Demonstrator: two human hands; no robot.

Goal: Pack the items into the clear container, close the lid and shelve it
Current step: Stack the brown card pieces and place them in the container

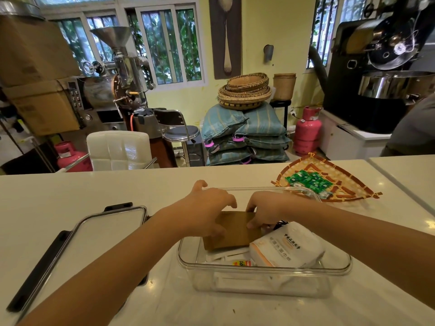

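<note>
A brown packet (231, 229) is pinched at its edges by the left hand (208, 208) and right hand (263, 211) inside the clear container (263, 270); it is best laid flat beside the white tissue pack (286, 247).

**A yellow-walled roasting room behind a white counter**

Pale yellow walls (277, 31) hold barred sliding windows (169, 45) with green foliage outside. A steel coffee roaster (117, 74) stands left beside stacked brown cardboard boxes (35, 74). Woven straw baskets (244, 91) top piled blue-green sacks (244, 132). A pink gas cylinder (307, 130) sits near a black roasting machine (381, 74). A white padded chair (118, 150) faces the glossy white counter (70, 191).
</note>
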